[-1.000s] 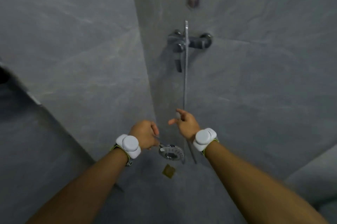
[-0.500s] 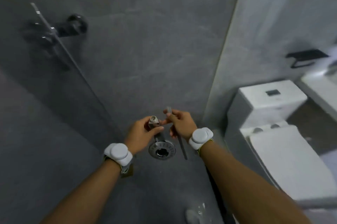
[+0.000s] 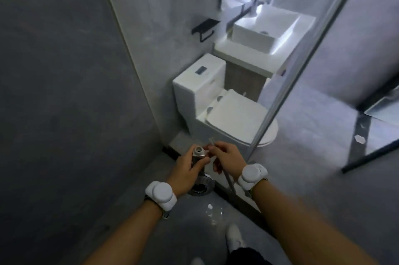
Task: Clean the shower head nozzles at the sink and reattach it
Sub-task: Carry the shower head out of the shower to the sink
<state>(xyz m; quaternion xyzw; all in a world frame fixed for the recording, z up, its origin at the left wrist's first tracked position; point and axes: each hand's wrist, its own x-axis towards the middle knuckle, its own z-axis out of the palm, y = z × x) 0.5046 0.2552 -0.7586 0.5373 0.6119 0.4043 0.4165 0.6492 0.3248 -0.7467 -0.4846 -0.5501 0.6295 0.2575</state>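
The shower head [image 3: 199, 169] is in front of the person, low in the view, with its handle end up and its round face [image 3: 201, 187] down. The left hand [image 3: 185, 170] holds it, fingers and thumb curled around the handle. Just beside it, the right hand [image 3: 226, 160] pinches the end of the hose [image 3: 227, 178], which hangs down below the hand. Both wrists carry white bands. Behind the hands stands a white toilet [image 3: 224, 111], and farther back a white sink [image 3: 265, 29] on a counter.
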